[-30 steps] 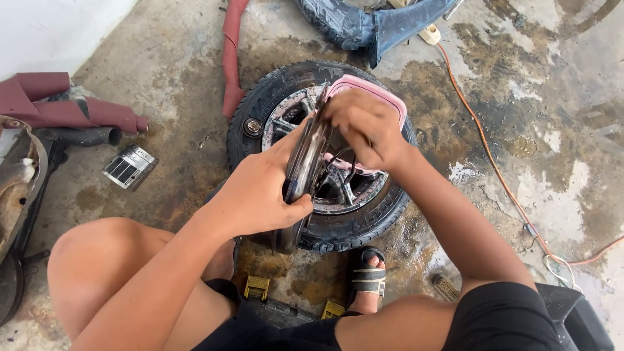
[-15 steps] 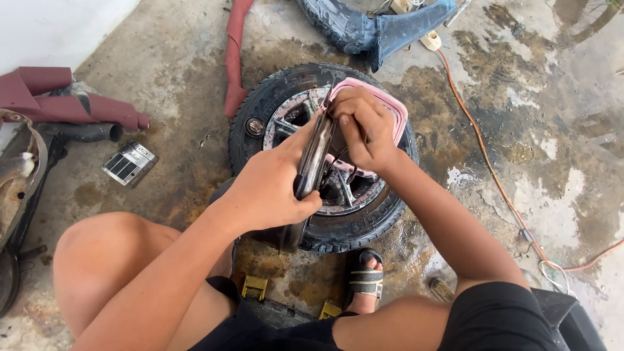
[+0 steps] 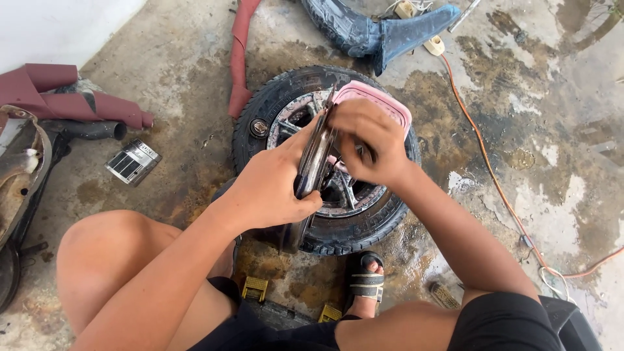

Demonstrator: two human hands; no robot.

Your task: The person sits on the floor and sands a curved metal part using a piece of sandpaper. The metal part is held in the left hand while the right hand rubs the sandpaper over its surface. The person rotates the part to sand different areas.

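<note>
Squatting over the tyre lying flat on the stained concrete floor, the left hand clamps a dark curved metal piece upright so the right hand, fingers pinched together, can work along its upper edge.

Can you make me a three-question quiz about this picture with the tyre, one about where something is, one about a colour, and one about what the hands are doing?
1. Where does the pink tub sit?
A. On top of the wheel
B. Beside the white wall
C. Under the person's knee

2. What colour is the cable lying across the concrete floor?
A. Green
B. Orange
C. Purple

3. How is the left hand placed?
A. Flat on the floor
B. Gripping a dark curved metal part that stands on edge over the wheel
C. Resting on the sandal

Answers:
1. A, the tub lies on the far side of the wheel's rim.
2. B, the thin line running down the right side is orange.
3. B, its fingers wrap the part while the right hand works on the part's other side.
</note>
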